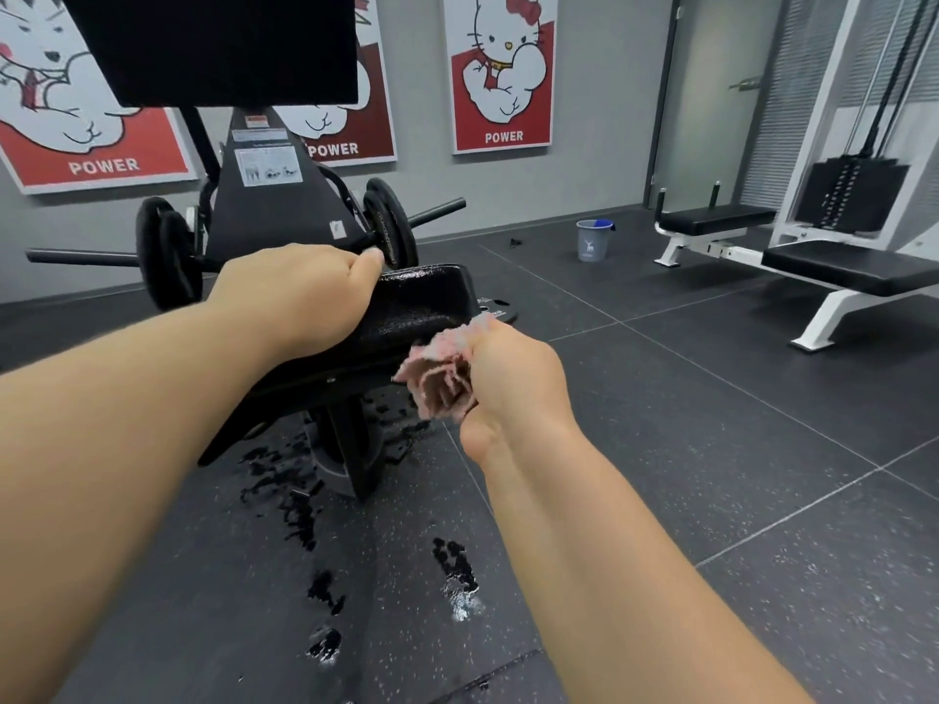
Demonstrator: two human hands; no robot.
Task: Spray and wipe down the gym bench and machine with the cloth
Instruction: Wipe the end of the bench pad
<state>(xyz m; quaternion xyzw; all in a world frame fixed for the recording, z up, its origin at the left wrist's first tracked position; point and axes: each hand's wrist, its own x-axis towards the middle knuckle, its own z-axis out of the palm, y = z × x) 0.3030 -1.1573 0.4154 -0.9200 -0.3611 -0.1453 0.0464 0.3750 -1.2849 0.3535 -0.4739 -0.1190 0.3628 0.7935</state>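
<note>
Head view: the left hand [300, 292] grips the far left edge of the black padded surface [427, 302], fingers curled over it, thumb lying along the top; the surface glistens wet; the right hand [513, 383] is at the surface's right edge, fingers closed tight round a bunched pink cloth [439, 383] held just beside that edge; behind rises the machine [264, 205], a weight plate [165, 251] on its left bar; dark wet patches spot the floor [711, 449] under the surface; a grey bucket [592, 241] stands well apart, near the wall.
</note>
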